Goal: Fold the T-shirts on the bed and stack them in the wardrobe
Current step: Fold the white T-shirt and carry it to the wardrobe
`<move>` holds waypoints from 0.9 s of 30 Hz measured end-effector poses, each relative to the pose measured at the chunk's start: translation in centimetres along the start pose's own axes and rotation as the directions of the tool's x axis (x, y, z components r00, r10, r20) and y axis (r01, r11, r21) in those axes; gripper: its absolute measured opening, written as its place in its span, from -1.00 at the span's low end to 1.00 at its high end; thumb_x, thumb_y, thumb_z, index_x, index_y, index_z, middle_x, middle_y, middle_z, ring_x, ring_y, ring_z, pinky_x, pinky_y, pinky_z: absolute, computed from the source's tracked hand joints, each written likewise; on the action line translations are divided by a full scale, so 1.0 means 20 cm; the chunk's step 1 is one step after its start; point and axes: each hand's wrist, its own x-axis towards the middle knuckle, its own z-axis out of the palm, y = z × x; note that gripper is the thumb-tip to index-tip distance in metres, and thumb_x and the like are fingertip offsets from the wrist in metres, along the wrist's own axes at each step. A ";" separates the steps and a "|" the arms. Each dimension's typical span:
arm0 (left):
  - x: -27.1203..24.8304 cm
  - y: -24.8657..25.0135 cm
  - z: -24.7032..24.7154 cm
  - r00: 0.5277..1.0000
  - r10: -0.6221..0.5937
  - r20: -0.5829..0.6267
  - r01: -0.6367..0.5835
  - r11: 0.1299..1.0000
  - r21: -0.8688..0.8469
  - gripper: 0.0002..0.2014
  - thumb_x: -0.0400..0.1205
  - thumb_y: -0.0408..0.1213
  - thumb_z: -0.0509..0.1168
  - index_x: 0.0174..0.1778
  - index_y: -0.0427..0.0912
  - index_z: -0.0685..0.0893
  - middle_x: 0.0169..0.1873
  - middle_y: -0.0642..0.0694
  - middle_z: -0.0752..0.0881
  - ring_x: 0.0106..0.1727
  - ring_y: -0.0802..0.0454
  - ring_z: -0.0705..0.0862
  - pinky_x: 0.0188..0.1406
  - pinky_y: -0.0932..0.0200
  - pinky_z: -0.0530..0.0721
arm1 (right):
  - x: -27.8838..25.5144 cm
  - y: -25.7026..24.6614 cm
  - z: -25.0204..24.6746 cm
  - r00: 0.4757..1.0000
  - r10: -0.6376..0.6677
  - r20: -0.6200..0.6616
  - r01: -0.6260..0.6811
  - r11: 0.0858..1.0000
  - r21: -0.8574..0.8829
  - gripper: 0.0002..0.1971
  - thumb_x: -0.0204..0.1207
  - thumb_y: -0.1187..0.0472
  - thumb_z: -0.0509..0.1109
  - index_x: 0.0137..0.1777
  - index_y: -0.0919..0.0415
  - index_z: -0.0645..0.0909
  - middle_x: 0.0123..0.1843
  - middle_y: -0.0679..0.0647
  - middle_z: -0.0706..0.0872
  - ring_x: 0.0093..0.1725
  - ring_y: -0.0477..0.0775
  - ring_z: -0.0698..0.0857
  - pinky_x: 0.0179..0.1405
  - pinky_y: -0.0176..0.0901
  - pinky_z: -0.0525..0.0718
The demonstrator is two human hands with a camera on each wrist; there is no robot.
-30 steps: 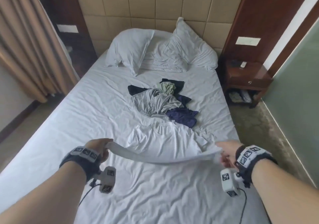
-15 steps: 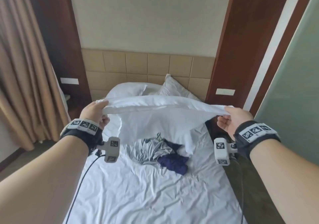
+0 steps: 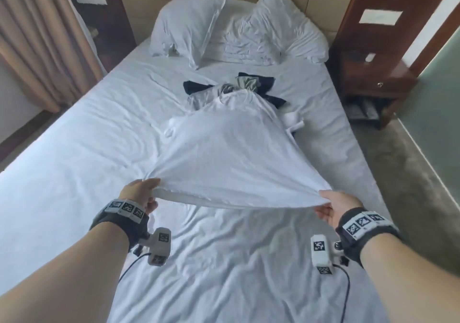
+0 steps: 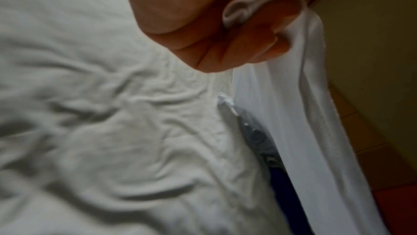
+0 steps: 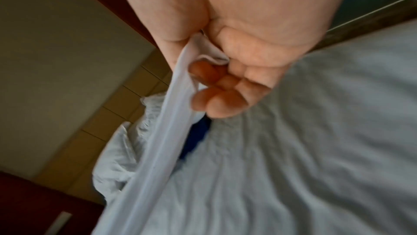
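Both hands are out over the bed (image 3: 74, 148) here, each one pinching a bottom corner of a white T-shirt (image 3: 231, 153). The left hand (image 3: 139, 193) has the hem bunched between thumb and curled fingers (image 4: 237, 49), and the wrist view shows a little loop of fabric poking out of the grip. The right hand (image 3: 336, 208) does the same on the other corner, fabric squeezed between thumb and fingertips (image 5: 203, 74). The hem is stretched fairly taut between the two hands and lifted off the sheet, while the rest of the shirt billows and slopes away toward the headboard, its collar end draped over a pile of other T-shirts (image 3: 239, 86) in the middle of the mattress. That pile is a crumpled mix of dark navy, grey and a pale greenish one, partly hidden under the white shirt. Two white pillows (image 3: 194, 24) lean against the padded headboard, and a dark wooden nightstand (image 3: 373, 78) sits right of the bed.
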 end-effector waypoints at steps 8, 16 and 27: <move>0.19 -0.75 -0.21 1.000 -0.017 -0.004 0.018 0.996 0.089 -0.81 0.58 -0.28 0.53 -0.17 -0.25 0.65 -0.60 -0.12 0.46 -0.65 0.01 0.36 -0.57 0.26 0.40 | 0.21 0.75 -0.09 1.000 0.020 -0.020 -0.020 1.000 -0.017 -0.83 0.58 0.36 0.47 0.11 0.33 0.60 -0.34 0.24 0.80 -0.48 0.21 0.78 -0.45 -0.01 0.77; -0.10 -0.95 -0.55 0.990 0.128 0.064 -0.131 0.991 0.042 -0.78 0.58 -0.27 0.56 -0.18 -0.26 0.63 -0.60 -0.09 0.43 -0.68 0.03 0.35 -0.58 0.25 0.42 | -0.17 1.10 -0.25 0.994 -0.098 -0.051 0.096 0.995 -0.041 -0.87 0.59 0.34 0.49 -0.04 0.25 0.56 -0.59 0.18 0.65 -0.73 0.00 0.60 -0.75 -0.24 0.56; -0.46 -1.06 -0.89 0.981 0.181 0.070 -0.186 0.980 0.071 -0.76 0.64 -0.27 0.52 -0.27 -0.25 0.64 -0.59 -0.10 0.48 -0.59 -0.02 0.42 -0.63 0.26 0.53 | -0.66 1.24 -0.38 0.981 -0.193 -0.011 0.189 0.970 -0.156 -0.88 0.57 0.32 0.51 -0.05 0.36 0.63 -0.61 0.18 0.66 -0.73 0.00 0.61 -0.74 -0.25 0.57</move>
